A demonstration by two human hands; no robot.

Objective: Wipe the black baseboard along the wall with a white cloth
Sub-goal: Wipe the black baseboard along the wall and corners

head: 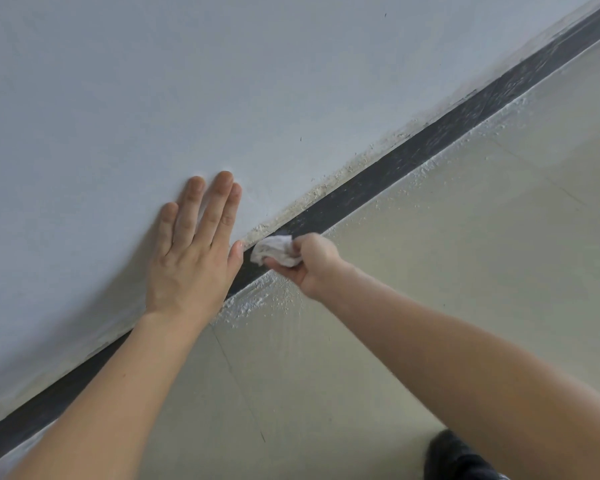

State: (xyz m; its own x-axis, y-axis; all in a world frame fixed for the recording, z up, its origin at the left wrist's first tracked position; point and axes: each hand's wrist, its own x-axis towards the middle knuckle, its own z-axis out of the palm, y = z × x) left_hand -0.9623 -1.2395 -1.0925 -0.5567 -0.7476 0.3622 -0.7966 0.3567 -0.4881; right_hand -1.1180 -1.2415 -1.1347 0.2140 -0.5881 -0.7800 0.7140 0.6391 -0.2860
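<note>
Leaning in on two bare arms, left forearm (118, 375) and right forearm (465, 348) closest to the lens. Bracing with the left hand (191, 258), laid flat on the white wall (118, 91) with fingers straight and together and thumb tip just above the black baseboard (395, 168); probably there to steady a low, forward-tipped body, not to clean. Pinching a crumpled white cloth (274, 250) in the right hand (317, 263), fingers curled round it, and pressing the wad onto the baseboard's face just beside that thumb. Held bunched rather than spread, seemingly to fit the narrow strip and bear down on it. Further out: chalky smears on the baseboard up toward the right, crumbly plaster (326, 188) along its top edge, white specks (257, 303) on the pale floor (447, 271) at its foot. Plenty left to wipe, by the look of it. Near the bottom edge, a dark shape (454, 455), possibly a shoe.
</note>
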